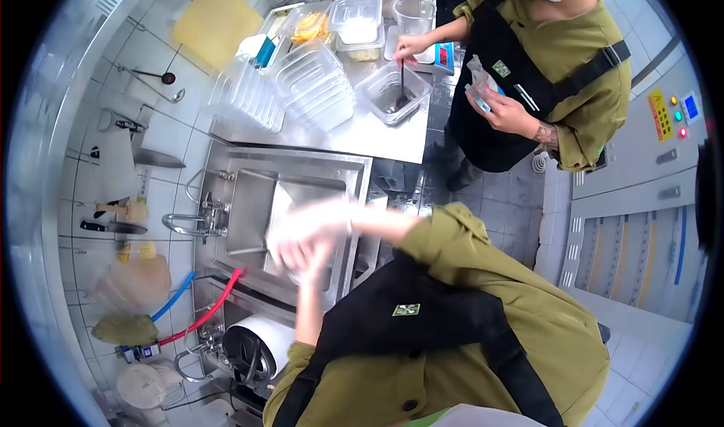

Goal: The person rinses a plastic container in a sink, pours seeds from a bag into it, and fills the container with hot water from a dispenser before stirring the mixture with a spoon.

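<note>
Over the steel sink [245,212], my right hand [311,229] reaches in from the right, smeared by motion. Close below it, overlapping in the view, is my left hand [304,265], its wrist coming up from the bottom. Both look pale and whitish; whether that is a thin glove or blur I cannot tell. The fingers of both hands are too blurred to show what, if anything, they hold. A chrome faucet [185,223] stands at the sink's left side.
A co-worker [596,87] stands at the upper right, stirring in a clear tub [392,93]. Stacked clear containers [313,84] rest on the counter [377,142]. Knives [158,158] hang on the left wall. A white cylindrical appliance [275,344] with a black lid stands below the sink.
</note>
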A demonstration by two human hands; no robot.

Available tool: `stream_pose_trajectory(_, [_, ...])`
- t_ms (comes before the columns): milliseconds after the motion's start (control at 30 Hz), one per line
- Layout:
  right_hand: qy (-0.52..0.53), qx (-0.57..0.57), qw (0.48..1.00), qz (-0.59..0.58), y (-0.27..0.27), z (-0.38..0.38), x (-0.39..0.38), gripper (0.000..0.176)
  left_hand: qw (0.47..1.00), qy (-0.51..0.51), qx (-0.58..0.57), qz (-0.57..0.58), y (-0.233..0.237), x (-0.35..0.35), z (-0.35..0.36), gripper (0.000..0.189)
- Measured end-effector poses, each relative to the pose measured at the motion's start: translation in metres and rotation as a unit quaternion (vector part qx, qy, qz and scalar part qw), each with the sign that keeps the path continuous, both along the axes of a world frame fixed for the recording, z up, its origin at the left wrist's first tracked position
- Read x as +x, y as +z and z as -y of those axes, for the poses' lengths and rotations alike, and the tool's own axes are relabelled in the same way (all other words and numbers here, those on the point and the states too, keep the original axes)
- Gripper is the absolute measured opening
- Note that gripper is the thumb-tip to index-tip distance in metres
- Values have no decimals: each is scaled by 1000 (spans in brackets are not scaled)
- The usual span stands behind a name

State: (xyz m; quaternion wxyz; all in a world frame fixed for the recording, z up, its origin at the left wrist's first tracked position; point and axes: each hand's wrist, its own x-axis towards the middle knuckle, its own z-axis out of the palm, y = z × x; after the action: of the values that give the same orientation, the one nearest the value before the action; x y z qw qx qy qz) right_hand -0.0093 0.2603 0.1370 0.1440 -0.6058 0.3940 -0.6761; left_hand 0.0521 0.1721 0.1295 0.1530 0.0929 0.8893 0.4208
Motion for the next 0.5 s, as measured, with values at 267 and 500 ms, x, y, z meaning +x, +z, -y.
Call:
stream_pose_trajectory(267, [-450,327,709,-434,-36,-10,-126,8,879,-117,415,204,36,72,-133,36])
stream_pose_trajectory(500, [-334,626,704,-39,-122,-133,-10,14,777,-594,209,-2,24,111,-192,29])
